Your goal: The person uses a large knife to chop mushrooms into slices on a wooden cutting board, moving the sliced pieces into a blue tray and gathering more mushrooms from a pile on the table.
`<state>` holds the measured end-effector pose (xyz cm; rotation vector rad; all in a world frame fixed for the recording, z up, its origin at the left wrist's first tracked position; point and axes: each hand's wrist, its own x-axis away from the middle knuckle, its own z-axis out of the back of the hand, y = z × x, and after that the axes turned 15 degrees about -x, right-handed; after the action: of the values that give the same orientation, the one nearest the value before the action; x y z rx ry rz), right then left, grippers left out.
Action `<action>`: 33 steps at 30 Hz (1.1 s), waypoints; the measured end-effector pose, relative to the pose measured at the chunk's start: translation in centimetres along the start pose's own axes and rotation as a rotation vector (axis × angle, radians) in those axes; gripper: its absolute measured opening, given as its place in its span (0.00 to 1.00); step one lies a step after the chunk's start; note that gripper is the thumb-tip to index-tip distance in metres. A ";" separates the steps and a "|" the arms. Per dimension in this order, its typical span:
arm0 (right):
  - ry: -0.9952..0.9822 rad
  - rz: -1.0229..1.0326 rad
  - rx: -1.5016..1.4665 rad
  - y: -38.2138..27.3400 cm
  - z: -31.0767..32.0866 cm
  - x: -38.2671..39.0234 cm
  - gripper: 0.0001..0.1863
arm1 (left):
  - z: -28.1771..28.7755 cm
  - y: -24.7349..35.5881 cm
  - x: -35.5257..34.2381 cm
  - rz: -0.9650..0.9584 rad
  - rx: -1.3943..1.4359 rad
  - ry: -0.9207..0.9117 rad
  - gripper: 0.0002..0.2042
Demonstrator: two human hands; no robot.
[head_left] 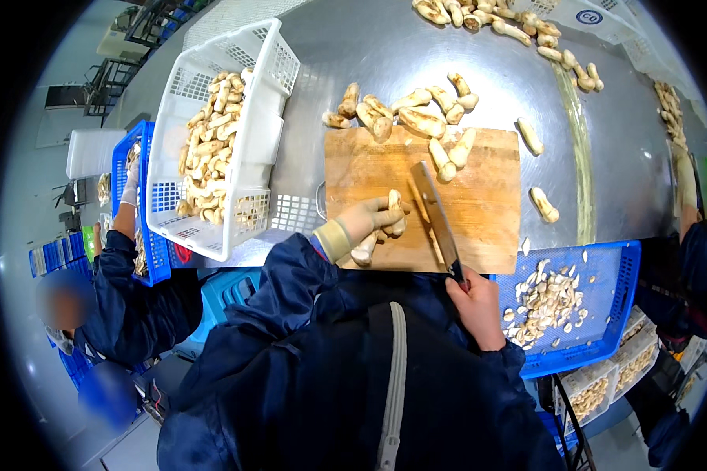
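My left hand (365, 221), in a beige glove, grips a pale brown-spotted mushroom (394, 206) over the left part of a wooden board (487, 212), with another mushroom (364, 249) lying beside it near the board's front. My bare right hand (475, 304) is wrapped round the dark handle of a long knife (433, 212), whose blade points forward across the board, just right of my left hand. More mushrooms (445, 161) lie on the board's back part and on the steel table behind it.
A white crate (269, 86) of mushrooms stands left. A blue tray (628, 286) holding sliced pieces sits right, beside the board. Loose mushrooms (513, 31) lie at the table's (306, 43) back. A co-worker (138, 298) reaches into a blue crate (163, 255) at left; another person (687, 259) is at right.
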<state>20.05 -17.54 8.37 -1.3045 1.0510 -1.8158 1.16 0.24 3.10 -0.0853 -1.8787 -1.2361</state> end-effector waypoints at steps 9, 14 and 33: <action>-0.037 0.082 0.103 -1.1 0.4 -1.0 0.16 | -3.2 1.2 -0.4 -0.073 -1.066 0.563 0.09; -0.129 -0.012 0.197 -2.4 2.9 -1.1 0.16 | -3.8 0.3 -2.0 -0.256 -1.416 0.614 0.07; -0.113 -0.042 0.087 -2.3 -0.8 -3.0 0.17 | -0.7 0.3 0.1 -0.120 0.181 0.269 0.14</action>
<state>20.07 -13.69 9.01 -1.3683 0.8809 -1.7764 1.68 -0.22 3.53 0.2824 -1.7688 -1.0905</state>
